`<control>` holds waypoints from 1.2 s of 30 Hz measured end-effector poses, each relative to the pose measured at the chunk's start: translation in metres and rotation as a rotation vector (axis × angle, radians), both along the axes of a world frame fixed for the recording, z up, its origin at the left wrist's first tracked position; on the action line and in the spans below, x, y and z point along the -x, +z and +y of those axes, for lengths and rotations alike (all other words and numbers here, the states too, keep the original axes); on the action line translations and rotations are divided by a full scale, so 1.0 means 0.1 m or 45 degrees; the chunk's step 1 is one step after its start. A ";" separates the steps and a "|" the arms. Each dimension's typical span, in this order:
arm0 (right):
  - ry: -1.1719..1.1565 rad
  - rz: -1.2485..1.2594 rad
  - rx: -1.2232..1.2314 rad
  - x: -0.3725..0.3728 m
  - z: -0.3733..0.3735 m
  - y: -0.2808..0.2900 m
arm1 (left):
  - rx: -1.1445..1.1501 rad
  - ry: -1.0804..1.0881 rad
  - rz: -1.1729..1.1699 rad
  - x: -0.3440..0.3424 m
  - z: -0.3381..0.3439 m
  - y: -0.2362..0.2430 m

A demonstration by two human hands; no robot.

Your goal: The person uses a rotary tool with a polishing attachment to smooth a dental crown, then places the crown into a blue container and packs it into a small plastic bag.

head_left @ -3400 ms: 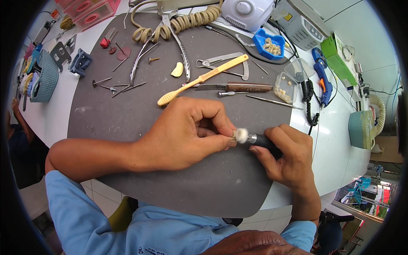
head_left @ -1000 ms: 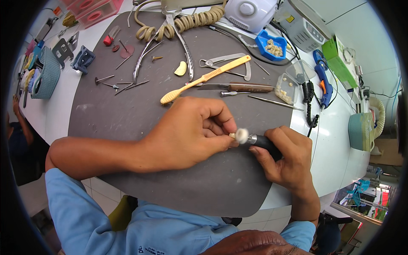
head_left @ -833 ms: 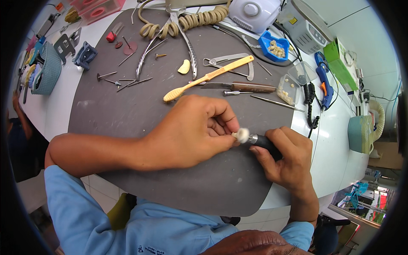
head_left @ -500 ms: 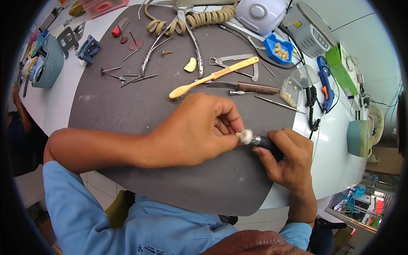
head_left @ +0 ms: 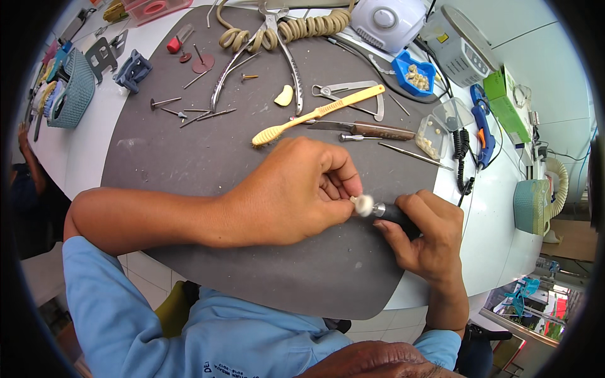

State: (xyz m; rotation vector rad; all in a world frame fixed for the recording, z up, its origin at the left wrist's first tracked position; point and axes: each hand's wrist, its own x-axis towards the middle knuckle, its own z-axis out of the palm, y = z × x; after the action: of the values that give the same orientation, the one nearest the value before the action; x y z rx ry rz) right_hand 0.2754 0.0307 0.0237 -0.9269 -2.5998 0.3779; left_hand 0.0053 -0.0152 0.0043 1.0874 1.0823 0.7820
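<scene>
My left hand (head_left: 283, 192) is closed, pinching a small cream-coloured piece (head_left: 353, 200) between thumb and fingertips. Most of that piece is hidden by my fingers. Against its edge, or very near it, is a blurred white polishing wheel (head_left: 364, 205), mounted on the metal tip of a black rotary handpiece (head_left: 397, 216). My right hand (head_left: 435, 230) wraps round the handpiece, thumb underneath. Beyond my left hand lies a yellow toothbrush (head_left: 321, 112) with its bristled head toward the left.
Farther back lie large metal pliers (head_left: 291, 69), a caliper (head_left: 379, 108), a wooden-handled knife (head_left: 381, 130) and mounted discs (head_left: 203, 63). A blue tray (head_left: 413, 74) and a clear box (head_left: 432, 138) hold pale pieces at right. A beige coiled cord (head_left: 315, 27) crosses the back.
Very little differs: the view has shifted slightly. Both hands keep their grips, and the white wheel stays beside the cream-coloured piece.
</scene>
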 end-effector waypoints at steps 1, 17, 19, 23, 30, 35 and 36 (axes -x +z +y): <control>0.012 0.000 0.003 0.00 0.00 0.00 | -0.002 -0.004 0.004 0.00 0.00 0.00; 0.005 -0.005 0.019 -0.01 0.00 0.01 | -0.005 -0.012 0.013 0.00 -0.01 0.00; -0.012 -0.012 0.022 0.00 0.00 0.02 | -0.006 -0.006 -0.015 0.00 0.00 0.00; 0.000 -0.015 0.033 0.00 0.00 0.03 | 0.002 -0.020 0.003 0.01 0.00 0.01; 0.008 0.002 0.049 -0.02 0.00 0.04 | -0.008 -0.027 -0.044 0.03 -0.01 -0.02; -0.102 0.178 0.124 0.01 0.02 -0.01 | 0.029 0.030 -0.187 0.05 -0.02 -0.04; -0.111 0.187 0.121 0.00 0.03 0.00 | 0.022 0.049 -0.210 0.05 -0.02 -0.05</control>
State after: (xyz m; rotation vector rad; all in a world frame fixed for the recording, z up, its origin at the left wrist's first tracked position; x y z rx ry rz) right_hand 0.2752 0.0336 0.0233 -1.0011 -2.4181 0.5290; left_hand 0.0006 -0.0169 -0.0002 0.9719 0.9710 0.8757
